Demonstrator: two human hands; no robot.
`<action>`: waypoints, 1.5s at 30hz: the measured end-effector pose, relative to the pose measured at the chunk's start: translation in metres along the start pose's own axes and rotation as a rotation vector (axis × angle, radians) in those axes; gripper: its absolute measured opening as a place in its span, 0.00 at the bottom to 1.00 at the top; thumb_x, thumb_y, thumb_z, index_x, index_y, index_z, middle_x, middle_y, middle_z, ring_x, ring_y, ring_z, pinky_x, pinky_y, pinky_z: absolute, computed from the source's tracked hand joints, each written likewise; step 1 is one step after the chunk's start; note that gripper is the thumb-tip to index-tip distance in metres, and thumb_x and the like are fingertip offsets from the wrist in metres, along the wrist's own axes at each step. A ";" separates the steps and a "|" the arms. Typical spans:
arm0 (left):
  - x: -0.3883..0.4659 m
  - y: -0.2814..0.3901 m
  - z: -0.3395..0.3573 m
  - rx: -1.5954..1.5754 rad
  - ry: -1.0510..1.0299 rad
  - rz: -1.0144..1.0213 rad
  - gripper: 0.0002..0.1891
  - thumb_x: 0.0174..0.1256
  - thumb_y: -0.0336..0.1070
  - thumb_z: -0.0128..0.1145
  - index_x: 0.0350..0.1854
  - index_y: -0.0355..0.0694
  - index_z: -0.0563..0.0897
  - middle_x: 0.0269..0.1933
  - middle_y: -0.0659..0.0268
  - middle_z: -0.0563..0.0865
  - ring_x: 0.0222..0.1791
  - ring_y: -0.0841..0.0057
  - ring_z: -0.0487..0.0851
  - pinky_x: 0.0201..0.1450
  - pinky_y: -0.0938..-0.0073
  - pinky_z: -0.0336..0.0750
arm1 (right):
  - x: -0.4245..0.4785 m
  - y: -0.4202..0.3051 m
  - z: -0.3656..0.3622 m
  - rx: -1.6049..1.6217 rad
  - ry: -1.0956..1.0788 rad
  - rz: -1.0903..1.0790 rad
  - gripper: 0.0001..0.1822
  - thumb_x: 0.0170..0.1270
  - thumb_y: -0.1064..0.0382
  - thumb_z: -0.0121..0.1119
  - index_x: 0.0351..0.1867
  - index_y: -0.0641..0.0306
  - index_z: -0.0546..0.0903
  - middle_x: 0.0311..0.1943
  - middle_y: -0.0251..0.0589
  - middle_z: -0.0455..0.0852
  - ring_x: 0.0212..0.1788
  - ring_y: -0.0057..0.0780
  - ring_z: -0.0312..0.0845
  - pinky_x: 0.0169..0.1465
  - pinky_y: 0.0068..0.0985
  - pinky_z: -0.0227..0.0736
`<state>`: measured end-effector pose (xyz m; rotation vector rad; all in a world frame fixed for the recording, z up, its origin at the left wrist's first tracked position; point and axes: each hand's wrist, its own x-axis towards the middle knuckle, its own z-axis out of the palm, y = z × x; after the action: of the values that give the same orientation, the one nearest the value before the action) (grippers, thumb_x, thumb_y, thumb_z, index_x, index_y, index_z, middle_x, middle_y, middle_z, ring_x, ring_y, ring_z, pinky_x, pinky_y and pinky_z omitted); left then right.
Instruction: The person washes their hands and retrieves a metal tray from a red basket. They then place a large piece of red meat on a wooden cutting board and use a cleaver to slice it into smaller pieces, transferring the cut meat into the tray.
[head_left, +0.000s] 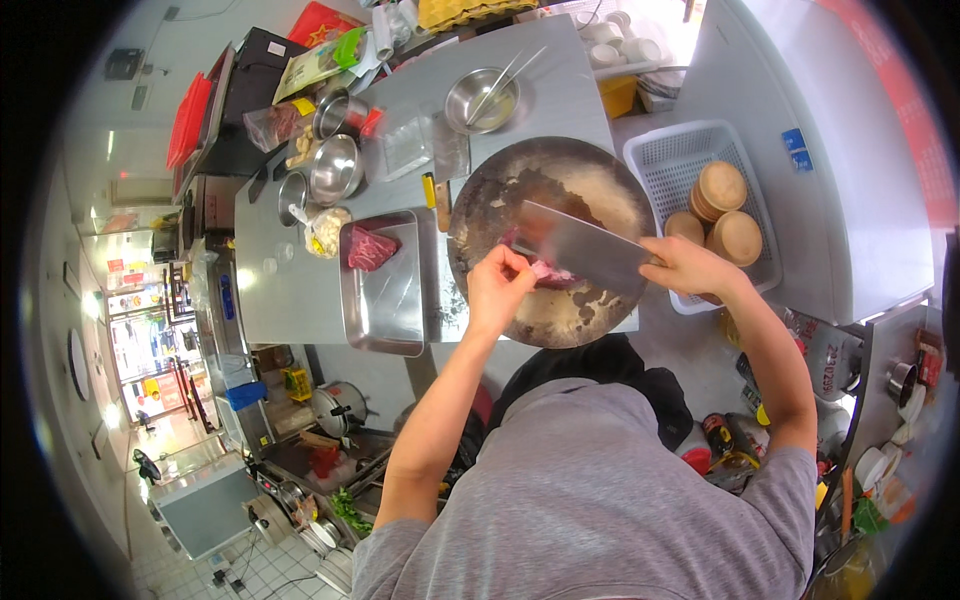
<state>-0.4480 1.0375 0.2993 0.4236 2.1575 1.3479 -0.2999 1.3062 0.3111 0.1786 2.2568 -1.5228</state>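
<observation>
On a round wooden chopping block (487, 187) lies a piece of raw red meat (559, 279), partly hidden by the blade. My left hand (501, 289) pinches a pale, fatty edge of it between thumb and fingers. My right hand (686, 266) is closed around the handle of a cleaver (600, 251), whose broad blade reaches left over the block and the meat, close to my left fingers. Left of the block, a steel tray (386, 307) holds a chunk of raw red meat (371, 249). Another cleaver (451, 154) with a wooden handle lies just beyond the tray.
A steel bowl with chopsticks (482, 101) stands behind the block. Several steel bowls (336, 169), a bag of peeled garlic (327, 231) and a clear plastic container (405, 146) are at the left. A white basket (766, 225) with stacked round items stands at the right.
</observation>
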 end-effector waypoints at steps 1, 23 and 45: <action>-0.002 -0.001 0.001 -0.007 -0.008 0.004 0.08 0.55 0.18 0.54 0.27 0.36 0.71 0.30 0.65 0.81 0.27 0.82 0.79 0.32 0.80 0.77 | 0.008 0.001 0.003 0.009 0.021 -0.021 0.12 0.66 0.60 0.55 0.45 0.67 0.75 0.19 0.47 0.78 0.19 0.38 0.76 0.29 0.37 0.72; -0.024 -0.029 0.016 -0.509 0.144 0.008 0.09 0.58 0.16 0.51 0.31 0.39 0.73 0.34 0.64 0.81 0.38 0.79 0.80 0.46 0.76 0.73 | -0.004 0.005 0.013 -0.004 0.271 -0.086 0.12 0.65 0.61 0.57 0.41 0.69 0.74 0.23 0.56 0.80 0.30 0.55 0.78 0.34 0.40 0.70; 0.012 0.004 0.057 0.448 0.195 -0.139 0.20 0.63 0.50 0.63 0.31 0.32 0.81 0.21 0.56 0.84 0.26 0.67 0.86 0.27 0.66 0.76 | 0.042 0.009 0.044 0.424 0.307 -0.013 0.14 0.69 0.62 0.54 0.51 0.65 0.74 0.18 0.39 0.77 0.17 0.24 0.70 0.23 0.27 0.69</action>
<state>-0.4231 1.0872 0.2797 0.3105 2.6034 0.8545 -0.3237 1.2649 0.2729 0.5526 2.1182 -2.0878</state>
